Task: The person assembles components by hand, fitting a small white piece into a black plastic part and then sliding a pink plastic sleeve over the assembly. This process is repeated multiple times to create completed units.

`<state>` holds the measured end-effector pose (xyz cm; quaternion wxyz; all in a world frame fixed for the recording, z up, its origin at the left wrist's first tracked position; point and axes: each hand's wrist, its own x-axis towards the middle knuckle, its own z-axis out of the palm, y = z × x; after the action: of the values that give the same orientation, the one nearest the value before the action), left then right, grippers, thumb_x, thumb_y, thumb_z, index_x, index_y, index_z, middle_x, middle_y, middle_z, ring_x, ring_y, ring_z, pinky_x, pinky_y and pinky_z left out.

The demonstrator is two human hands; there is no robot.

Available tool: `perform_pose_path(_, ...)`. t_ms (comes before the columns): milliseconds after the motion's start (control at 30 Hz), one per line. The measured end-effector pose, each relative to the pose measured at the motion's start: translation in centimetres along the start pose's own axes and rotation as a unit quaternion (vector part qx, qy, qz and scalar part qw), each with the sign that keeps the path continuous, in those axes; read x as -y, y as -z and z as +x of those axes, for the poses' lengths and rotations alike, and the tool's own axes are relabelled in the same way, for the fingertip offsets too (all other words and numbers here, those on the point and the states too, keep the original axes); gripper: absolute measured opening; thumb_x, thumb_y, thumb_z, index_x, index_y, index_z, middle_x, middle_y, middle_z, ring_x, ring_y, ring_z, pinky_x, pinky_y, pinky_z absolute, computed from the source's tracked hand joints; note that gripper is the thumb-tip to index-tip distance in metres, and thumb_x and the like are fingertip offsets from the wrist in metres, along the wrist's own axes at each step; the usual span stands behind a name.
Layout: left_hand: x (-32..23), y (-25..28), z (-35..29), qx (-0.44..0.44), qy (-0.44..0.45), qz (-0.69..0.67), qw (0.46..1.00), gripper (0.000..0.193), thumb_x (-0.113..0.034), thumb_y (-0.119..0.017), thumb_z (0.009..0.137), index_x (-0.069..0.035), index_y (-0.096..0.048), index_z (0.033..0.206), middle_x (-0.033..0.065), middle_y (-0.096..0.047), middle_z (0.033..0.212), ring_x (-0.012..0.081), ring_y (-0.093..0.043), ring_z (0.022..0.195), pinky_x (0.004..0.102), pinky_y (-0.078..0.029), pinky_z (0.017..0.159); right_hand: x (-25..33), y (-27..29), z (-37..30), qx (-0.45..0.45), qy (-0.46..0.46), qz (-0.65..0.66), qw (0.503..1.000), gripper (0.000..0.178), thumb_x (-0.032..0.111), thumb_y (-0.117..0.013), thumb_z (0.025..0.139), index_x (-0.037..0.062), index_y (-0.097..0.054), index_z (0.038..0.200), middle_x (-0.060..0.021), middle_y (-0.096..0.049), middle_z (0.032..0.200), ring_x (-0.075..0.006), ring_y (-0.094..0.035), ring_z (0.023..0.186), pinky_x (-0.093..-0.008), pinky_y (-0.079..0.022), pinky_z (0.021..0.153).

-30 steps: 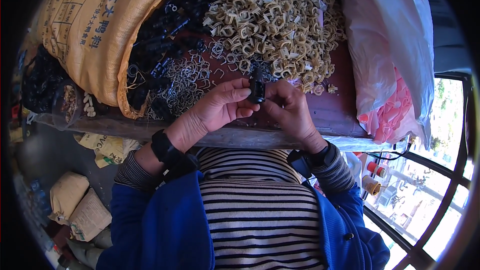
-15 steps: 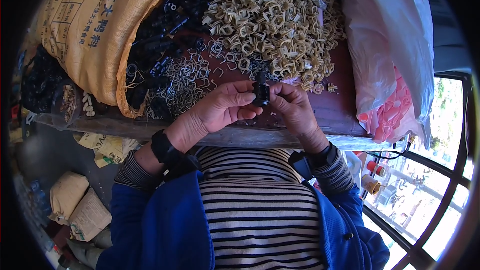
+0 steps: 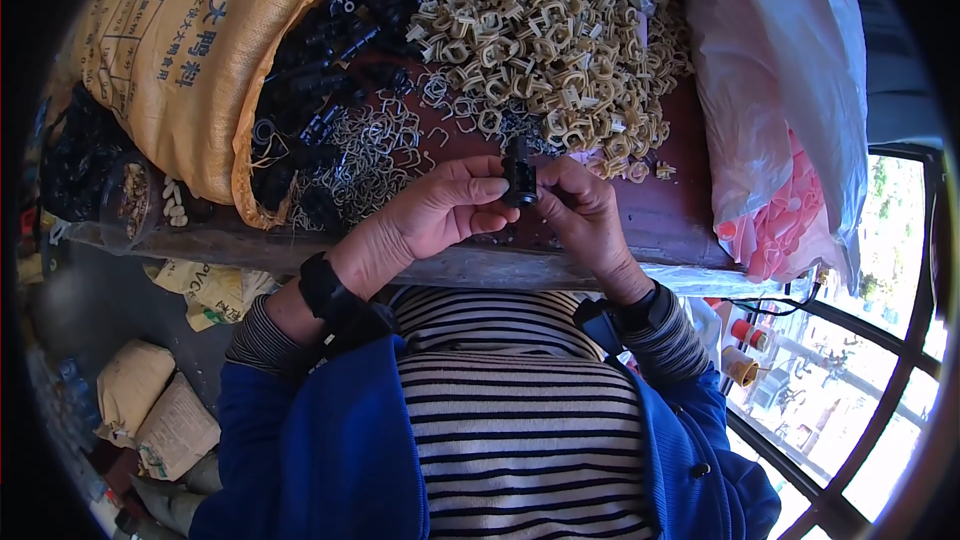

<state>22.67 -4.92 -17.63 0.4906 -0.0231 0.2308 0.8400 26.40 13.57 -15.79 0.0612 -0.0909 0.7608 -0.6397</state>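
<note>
A black tubular plastic fitting (image 3: 519, 178) stands roughly upright between my two hands, over the table's near edge. My left hand (image 3: 432, 210) is closed on it from the left, the thumb across its side and the fingers curled below. From the right, my right hand (image 3: 583, 208) pinches at the fitting's side with thumb and forefinger. Whether a small part sits between those right fingertips is hidden. Just beyond my hands lie a heap of bent metal wire clips (image 3: 365, 155) and a large pile of beige plastic clips (image 3: 550, 40).
An orange-yellow woven sack (image 3: 190, 70) lies at the left, with black fittings (image 3: 315, 90) spilling from its mouth. A whitish plastic bag (image 3: 740, 90) with pink pieces (image 3: 790, 220) stands on the right. A clear tub (image 3: 132, 202) sits near the table's left edge.
Both hands and the black fitting have shifted very slightly to the left. The grip looks much the same.
</note>
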Motion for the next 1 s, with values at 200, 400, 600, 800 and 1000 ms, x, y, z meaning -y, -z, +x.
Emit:
perform_pose_path(200,0.0,0.0,-0.1,-0.017,0.007,-0.002,1.000,0.021,-0.012,-0.056,0.078,-0.002,-0.051,0.096,0.0063,-0.058,0.085,0.0156,-0.059,0.075,0.0225,-0.050,0.066,0.8,0.1,0.1,-0.009,0.127,-0.194,0.973,0.005,0.004,-0.054,0.079,0.0005,-0.053,0.083,-0.0006,-0.053,0.076,-0.0066,-0.049,0.066,-0.0194,-0.041,0.057)
perform_pose_path(400,0.2,0.1,0.1,-0.006,0.006,-0.019,1.000,0.021,-0.012,-0.056,0.078,-0.002,-0.051,0.095,0.0068,-0.058,0.084,0.0164,-0.059,0.075,0.0226,-0.050,0.065,0.5,0.2,-0.2,-0.017,0.052,-0.078,0.995,0.006,0.004,-0.055,0.079,0.0012,-0.053,0.083,0.0006,-0.053,0.076,-0.0067,-0.048,0.064,-0.0212,-0.041,0.055)
perform_pose_path(600,0.3,0.2,0.3,-0.004,0.004,-0.011,1.000,0.030,-0.013,-0.059,0.075,0.000,-0.049,0.100,0.0094,-0.059,0.086,0.0172,-0.060,0.074,0.0241,-0.052,0.065,-0.8,-0.3,-0.3,-0.036,-0.085,0.242,0.966,0.007,0.007,-0.055,0.079,0.0022,-0.053,0.084,0.0012,-0.052,0.076,-0.0054,-0.047,0.061,-0.0200,-0.041,0.052)
perform_pose_path(800,0.1,0.5,0.1,-0.002,0.002,-0.013,1.000,0.023,-0.011,-0.059,0.075,-0.002,-0.051,0.094,0.0077,-0.059,0.084,0.0172,-0.060,0.075,0.0235,-0.051,0.065,-0.4,0.8,-0.3,-0.005,-0.195,0.416,0.888,0.009,0.010,-0.054,0.080,0.0030,-0.053,0.085,0.0014,-0.052,0.075,-0.0047,-0.048,0.062,-0.0176,-0.040,0.057)
perform_pose_path(1000,-0.1,0.0,0.1,-0.040,-0.014,0.030,0.999,0.024,-0.011,-0.059,0.073,-0.003,-0.052,0.095,0.0077,-0.059,0.085,0.0174,-0.060,0.075,0.0251,-0.051,0.066,0.4,0.6,-0.4,-0.043,-0.175,0.240,0.954,0.008,0.008,-0.054,0.079,0.0027,-0.052,0.085,0.0014,-0.051,0.072,-0.0042,-0.047,0.064,-0.0168,-0.039,0.058)
